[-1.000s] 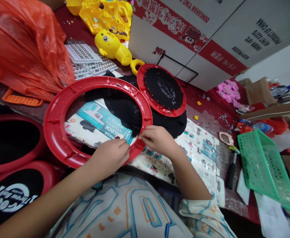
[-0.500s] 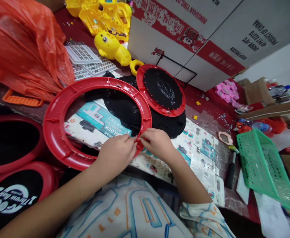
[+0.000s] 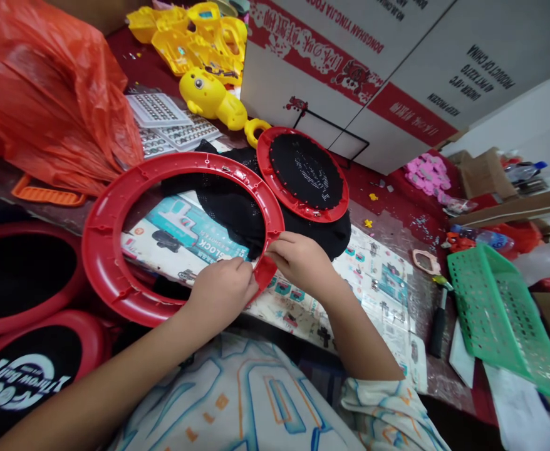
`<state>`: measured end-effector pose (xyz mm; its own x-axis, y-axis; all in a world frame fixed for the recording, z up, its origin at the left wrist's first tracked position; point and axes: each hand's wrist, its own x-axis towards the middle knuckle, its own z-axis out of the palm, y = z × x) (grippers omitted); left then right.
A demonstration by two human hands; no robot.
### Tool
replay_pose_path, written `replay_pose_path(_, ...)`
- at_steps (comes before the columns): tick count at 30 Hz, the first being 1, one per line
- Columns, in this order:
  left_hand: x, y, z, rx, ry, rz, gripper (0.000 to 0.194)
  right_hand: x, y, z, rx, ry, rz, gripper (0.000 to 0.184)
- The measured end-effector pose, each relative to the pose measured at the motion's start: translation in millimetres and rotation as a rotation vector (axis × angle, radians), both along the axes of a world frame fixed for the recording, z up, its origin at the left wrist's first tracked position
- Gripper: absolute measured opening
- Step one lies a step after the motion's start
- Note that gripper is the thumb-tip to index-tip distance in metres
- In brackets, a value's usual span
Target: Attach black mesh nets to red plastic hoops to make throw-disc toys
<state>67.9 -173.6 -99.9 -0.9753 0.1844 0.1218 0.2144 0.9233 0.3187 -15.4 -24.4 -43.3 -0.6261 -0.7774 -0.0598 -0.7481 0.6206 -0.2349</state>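
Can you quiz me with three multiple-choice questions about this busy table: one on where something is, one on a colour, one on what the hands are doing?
1. Where is the green basket?
A. at the right of the table
B. under the orange bag
C. inside the big ring

2. What colour is the duck-like toy?
A. blue
B. yellow
C. white

3. What are both hands doing?
A. resting flat on the paper
B. holding the hammer
C. pinching the near rim of the big red ring

Answers: 1 A, it lies at the right beside the hammer. 2 B, it is plainly yellow. 3 C, left hand and right hand meet on the rim.
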Motion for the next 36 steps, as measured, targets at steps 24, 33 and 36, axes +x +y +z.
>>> replay_pose_path(24,-4.9,-10.9,1.3,0.194,-0.197,-0.036,0.025,-21.0,1.9,-10.1,-0.091,-0.255,-0.085,0.01)
replay_pose_path(33,-19.9,-17.6,12.7,0.428,-0.396,0.0,0.031,-19.4,0.8,-8.7,-0.033,-0.247,-0.133,0.012)
replay_pose_path(36,-25.7,-20.2,10.0,0.48,-0.468,0.005,0.033,-18.4,0.5,-7.7,-0.029,-0.247,-0.142,0.011)
